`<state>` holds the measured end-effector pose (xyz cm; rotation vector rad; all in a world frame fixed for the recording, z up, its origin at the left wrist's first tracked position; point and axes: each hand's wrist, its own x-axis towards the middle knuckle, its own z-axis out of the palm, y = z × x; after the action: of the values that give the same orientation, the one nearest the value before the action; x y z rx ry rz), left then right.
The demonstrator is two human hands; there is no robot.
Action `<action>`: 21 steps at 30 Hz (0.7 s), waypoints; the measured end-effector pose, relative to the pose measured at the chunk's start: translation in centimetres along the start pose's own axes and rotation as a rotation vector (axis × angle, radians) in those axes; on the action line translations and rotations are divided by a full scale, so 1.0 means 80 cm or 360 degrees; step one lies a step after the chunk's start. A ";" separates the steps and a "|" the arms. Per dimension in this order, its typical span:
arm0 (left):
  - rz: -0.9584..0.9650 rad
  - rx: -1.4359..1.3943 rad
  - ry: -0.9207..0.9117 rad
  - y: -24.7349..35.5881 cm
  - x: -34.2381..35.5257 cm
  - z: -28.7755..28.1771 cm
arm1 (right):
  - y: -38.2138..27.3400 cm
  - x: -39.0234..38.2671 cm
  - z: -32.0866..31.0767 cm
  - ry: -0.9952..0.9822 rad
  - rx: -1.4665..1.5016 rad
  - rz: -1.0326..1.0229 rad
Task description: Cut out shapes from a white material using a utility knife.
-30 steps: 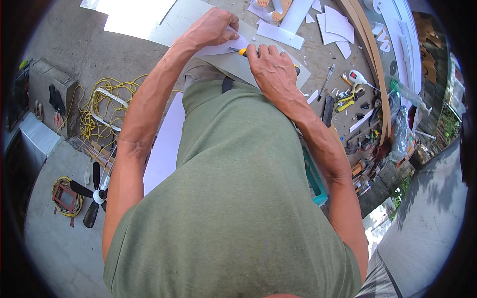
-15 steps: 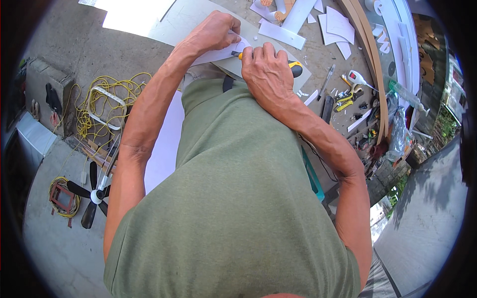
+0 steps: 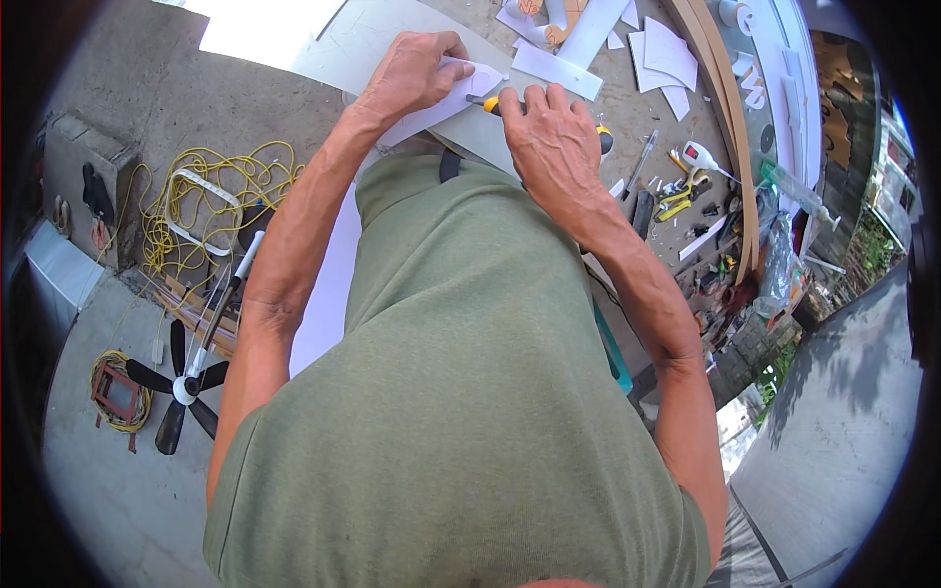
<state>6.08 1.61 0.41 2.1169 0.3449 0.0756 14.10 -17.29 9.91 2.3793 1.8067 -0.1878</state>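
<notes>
My right hand point(image 3: 556, 142) is wrapped around a yellow and black utility knife point(image 3: 491, 104). The knife points left, its tip at the edge of a white sheet piece point(image 3: 428, 118). That piece is pinched in the fingers of my left hand point(image 3: 417, 71), its far end rounded. Whether the blade is in the material or just touching it is too small to tell. Beneath both hands lies a flat grey board point(image 3: 377, 44).
On the right are a white glue gun point(image 3: 696, 155), yellow-handled pliers point(image 3: 674, 208), a pen point(image 3: 642, 157) and white offcuts point(image 3: 669, 54). Long brown strips point(image 3: 730, 98) curve beyond them. At left lie a tangled yellow cord point(image 3: 162, 230) and a black-bladed fan point(image 3: 183, 390).
My right hand and the knife have shifted right and slightly nearer to me. My left hand has moved a little nearer, and the white piece has turned a bit in its fingers.
</notes>
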 end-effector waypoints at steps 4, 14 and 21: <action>-0.0244 -0.0163 0.0257 0.005 -0.007 0.014 | 0.009 -0.011 -0.006 -0.0180 0.0346 0.0338; -0.0334 -0.0192 0.0534 0.028 -0.021 0.060 | 0.016 -0.034 0.007 -0.0287 0.0560 0.0495; -0.0377 -0.0068 0.0589 0.029 -0.023 0.071 | 0.014 -0.036 0.003 -0.0326 0.0588 0.0624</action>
<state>5.90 -4.70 -0.61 2.0003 0.8032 0.3349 14.39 -20.38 10.29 2.7764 1.2730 -0.7399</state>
